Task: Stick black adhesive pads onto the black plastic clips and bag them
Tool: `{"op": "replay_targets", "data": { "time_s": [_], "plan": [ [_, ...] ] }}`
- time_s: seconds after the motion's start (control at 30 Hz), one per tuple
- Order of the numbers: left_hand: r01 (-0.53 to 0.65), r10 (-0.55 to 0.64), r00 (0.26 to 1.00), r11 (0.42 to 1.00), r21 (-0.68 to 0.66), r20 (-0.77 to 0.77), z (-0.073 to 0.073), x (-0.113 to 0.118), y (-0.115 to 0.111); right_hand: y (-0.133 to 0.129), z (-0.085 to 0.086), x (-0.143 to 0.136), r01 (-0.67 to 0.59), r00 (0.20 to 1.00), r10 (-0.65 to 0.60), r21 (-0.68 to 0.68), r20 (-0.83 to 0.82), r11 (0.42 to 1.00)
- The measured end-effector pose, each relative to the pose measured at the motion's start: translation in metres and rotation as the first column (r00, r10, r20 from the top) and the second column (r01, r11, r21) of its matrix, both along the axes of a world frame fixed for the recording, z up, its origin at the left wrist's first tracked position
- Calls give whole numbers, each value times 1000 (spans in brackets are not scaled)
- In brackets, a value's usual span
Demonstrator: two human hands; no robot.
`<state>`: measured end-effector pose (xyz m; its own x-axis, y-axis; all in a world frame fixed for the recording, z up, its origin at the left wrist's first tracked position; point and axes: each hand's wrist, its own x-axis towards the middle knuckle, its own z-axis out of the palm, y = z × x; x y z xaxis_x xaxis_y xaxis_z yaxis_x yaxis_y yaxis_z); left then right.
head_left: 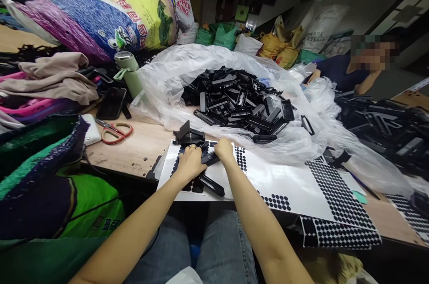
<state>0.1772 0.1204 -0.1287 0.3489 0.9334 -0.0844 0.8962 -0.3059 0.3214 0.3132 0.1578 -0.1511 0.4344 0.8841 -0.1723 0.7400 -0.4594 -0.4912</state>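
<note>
My left hand (191, 163) is closed on one end of a black plastic part (210, 158), above a white sheet (264, 176) that bears round black stickers (240, 159). At the part's other end is my right hand (224, 149), its fingers closed on it. Just in front of my hands, toward my lap, another long black part (212, 185) lies on the sheet. Behind my left hand stands a black piece with a raised flap (188, 134). A large pile of black parts (234, 101) lies in clear plastic beyond my hands.
Red-handled scissors (116, 133), a phone (111, 102) and a green bottle (129, 72) are at the left on the wooden table (134, 152). A big printed sack (110, 16) stands behind. A person (338, 69) sits at the right, behind more black parts (385, 127).
</note>
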Motion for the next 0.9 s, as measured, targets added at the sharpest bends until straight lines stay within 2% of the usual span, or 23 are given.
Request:
{"op": "replay_targets", "data": {
  "time_s": [0.1,0.2,0.27,0.33,0.4,0.47,0.53,0.57,0.67,0.8,0.9],
  "plan": [
    [58,-59,998,998,25,36,-1,-4,4,-4,5,1,18,996,-8,116,-87,993],
    [161,-173,962,984,76,209,1,-9,11,-13,16,7,50,979,6,271,-203,961],
    [176,-189,907,982,69,376,6,-14,16,-23,27,15,82,957,24,347,-290,934],
    [196,-176,815,980,22,552,16,-19,18,-38,39,24,110,928,47,392,-369,913],
    [271,-147,708,960,-74,691,28,-24,16,-57,53,33,158,844,98,420,-527,894],
    [374,-97,649,904,-206,755,38,-29,10,-80,66,38,190,682,172,399,-711,897],
    [431,-64,660,849,-307,749,45,-32,2,-102,76,40,160,529,203,332,-824,930],
    [440,-67,671,837,-325,738,47,-34,-3,-111,80,39,127,501,196,296,-843,947],
    [458,-129,692,839,-294,710,47,-37,-15,-132,81,35,71,504,168,235,-847,969],
    [459,-243,722,869,-186,648,45,-38,-27,-146,73,30,79,548,151,231,-823,970],
    [460,-284,735,876,-144,616,46,-38,-33,-153,69,29,81,561,150,234,-814,969]
  ]
}}
